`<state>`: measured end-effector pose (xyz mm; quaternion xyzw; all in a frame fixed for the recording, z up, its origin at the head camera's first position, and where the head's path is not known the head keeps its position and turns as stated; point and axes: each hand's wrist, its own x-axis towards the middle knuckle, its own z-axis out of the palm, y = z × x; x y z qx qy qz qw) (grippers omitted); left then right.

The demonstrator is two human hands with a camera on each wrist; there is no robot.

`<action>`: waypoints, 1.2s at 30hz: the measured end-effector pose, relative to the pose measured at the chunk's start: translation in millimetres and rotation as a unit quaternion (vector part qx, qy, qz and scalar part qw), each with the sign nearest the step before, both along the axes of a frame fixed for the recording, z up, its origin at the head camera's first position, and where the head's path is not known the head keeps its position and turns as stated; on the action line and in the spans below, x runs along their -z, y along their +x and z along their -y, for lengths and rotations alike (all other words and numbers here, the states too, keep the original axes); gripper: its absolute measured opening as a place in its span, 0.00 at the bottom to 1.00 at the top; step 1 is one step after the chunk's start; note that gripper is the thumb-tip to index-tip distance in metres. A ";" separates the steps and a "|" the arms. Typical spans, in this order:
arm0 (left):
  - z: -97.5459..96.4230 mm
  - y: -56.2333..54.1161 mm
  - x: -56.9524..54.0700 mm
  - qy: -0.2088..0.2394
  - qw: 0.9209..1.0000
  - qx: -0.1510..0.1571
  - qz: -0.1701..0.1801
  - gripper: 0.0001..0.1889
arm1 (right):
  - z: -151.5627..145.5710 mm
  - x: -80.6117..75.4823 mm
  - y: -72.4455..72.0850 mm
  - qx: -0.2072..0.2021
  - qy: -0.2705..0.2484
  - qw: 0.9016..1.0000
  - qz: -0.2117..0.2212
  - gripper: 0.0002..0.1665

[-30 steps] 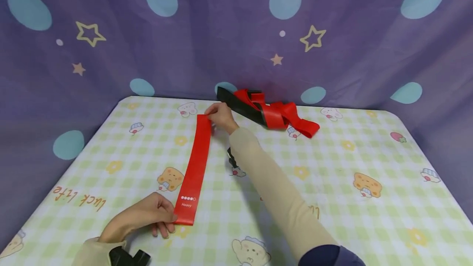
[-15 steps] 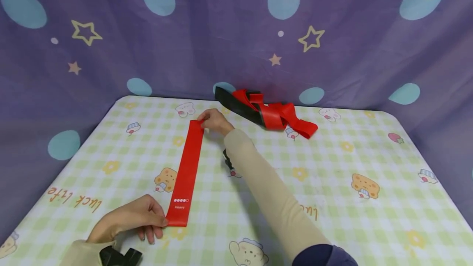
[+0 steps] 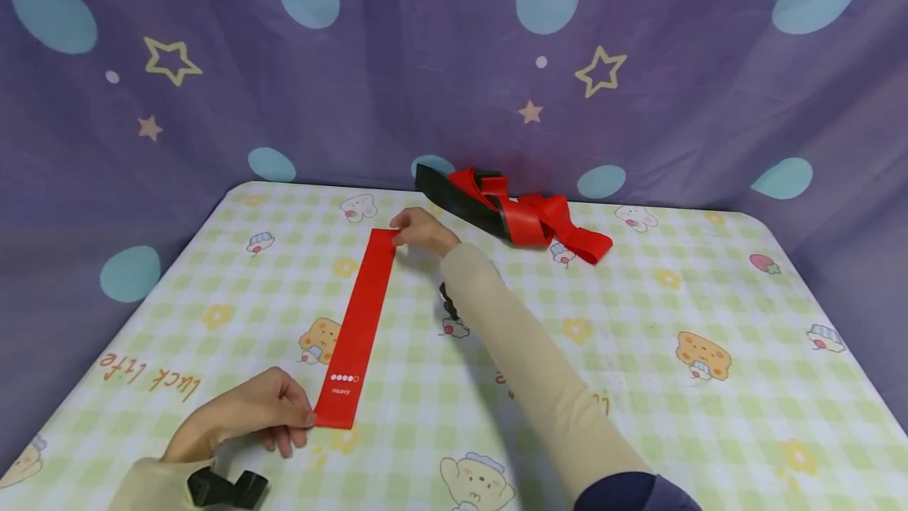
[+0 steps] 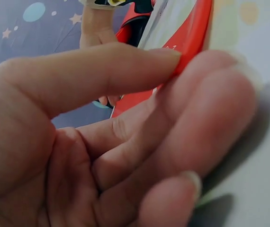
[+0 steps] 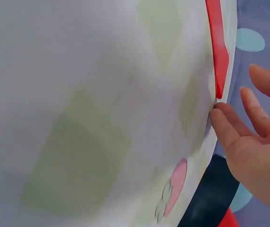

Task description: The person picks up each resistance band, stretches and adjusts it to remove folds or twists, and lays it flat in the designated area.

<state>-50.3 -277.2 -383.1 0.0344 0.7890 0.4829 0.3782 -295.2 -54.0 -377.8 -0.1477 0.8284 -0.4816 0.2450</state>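
Left hand [image 3: 266, 408] pinching the near end of a red band [image 3: 357, 330], right hand [image 3: 426, 229] spread by its far end, red and black bands [image 3: 525, 225] heaped on the far side.

Checked tabletop [image 3: 638, 385]: before me, green and white, printed with flowers [image 3: 217, 316] and cartoon figures [image 3: 703, 355].
Red resistance band [image 3: 362, 322]: straight, running away from me, end marked "Heavy" nearest.
Red and black bands [image 3: 525, 225]: tangled along the far edge.

A purple star-patterned curtain [image 3: 426, 85] hangs behind the green-checked table [image 3: 709, 424].
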 end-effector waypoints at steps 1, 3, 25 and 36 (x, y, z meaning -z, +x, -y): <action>-0.5 -0.3 0.4 -0.005 1.000 -0.003 -0.001 0.11 | -2.6 -0.6 0.6 0.006 0.006 1.000 0.001 0.22; -1.0 -1.0 0.6 -0.012 1.000 -0.006 -0.004 0.10 | -8.6 -1.4 1.6 0.012 0.015 1.000 -0.002 0.22; -16.4 -12.7 -18.8 -0.212 0.970 -0.078 -0.094 0.13 | -73.0 -27.2 1.4 0.004 0.052 0.999 -0.009 0.22; -36.7 -23.1 -29.0 -0.218 0.951 -0.087 -0.202 0.11 | -93.4 -42.2 5.7 -0.028 0.081 0.994 -0.072 0.20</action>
